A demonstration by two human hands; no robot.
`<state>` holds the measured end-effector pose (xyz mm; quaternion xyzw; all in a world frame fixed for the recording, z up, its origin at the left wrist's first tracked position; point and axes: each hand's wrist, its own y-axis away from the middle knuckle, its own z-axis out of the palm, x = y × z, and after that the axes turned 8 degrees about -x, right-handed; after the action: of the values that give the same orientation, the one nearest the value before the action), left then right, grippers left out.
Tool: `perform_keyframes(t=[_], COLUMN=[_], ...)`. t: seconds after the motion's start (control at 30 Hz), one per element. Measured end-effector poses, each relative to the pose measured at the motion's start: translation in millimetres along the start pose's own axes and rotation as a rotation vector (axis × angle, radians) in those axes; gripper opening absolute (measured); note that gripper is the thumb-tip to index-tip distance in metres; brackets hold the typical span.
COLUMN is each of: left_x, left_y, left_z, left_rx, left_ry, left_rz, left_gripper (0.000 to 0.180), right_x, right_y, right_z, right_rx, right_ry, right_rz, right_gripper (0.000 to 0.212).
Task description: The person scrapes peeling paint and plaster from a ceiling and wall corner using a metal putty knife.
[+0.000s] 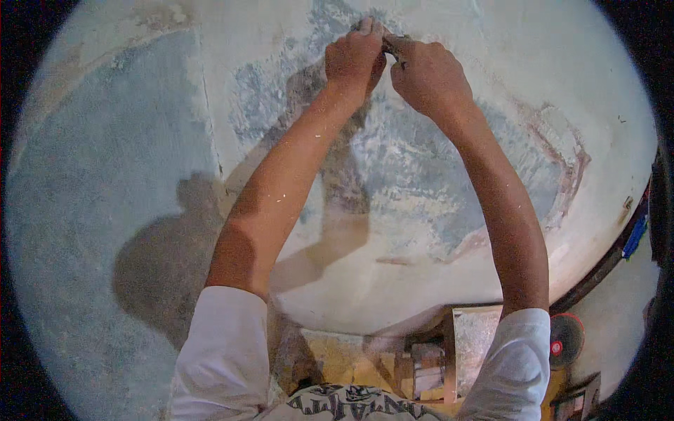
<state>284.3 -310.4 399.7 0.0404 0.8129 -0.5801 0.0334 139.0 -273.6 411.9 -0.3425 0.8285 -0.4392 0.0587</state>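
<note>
Both arms reach up to a pale wall (pixel 414 175) with patchy blue-grey areas where the surface layer has come away. My right hand (pixel 432 77) is closed around a small dark scraper (pixel 395 46), of which only a short part shows between the hands. The fingers of my left hand (pixel 357 59) are bent and press on the scraper's far end, against the wall. Most of the tool, its blade included, is hidden by my fingers. Small pale flakes cling to both forearms.
A large blue-grey section of wall (pixel 105 182) lies to the left, crossed by my shadow. Cracked, brownish edges (pixel 572 158) run down the right side. Below are shelves with things on them (pixel 426 368) and a round dark object with a red centre (pixel 557 346).
</note>
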Motion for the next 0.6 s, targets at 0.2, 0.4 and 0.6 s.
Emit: perform_keyframes(t=[0.2,0.4,0.6], left_x=[0.3,-0.9,-11.1], left_y=[-1.1,-6.6,-8.0], left_z=[-3.9,-2.8,7.1], left_rx=[0.018,0.082,0.015], left_ry=[0.042,0.060,0.059], left_rz=[-0.042,0.056,0.013], left_gripper=[0.029,0.027,0.026], right_x=[-3.8,2.0,3.0], right_y=[3.3,-2.3,2.7], right_z=[4.3,3.5,7.6], right_rx=[0.028,0.033,0.054], right_ry=[-0.092,-0.028,-0.070], right_rz=[0.055,0.053,-0.017], right_gripper=[0.040,0.042,0.042])
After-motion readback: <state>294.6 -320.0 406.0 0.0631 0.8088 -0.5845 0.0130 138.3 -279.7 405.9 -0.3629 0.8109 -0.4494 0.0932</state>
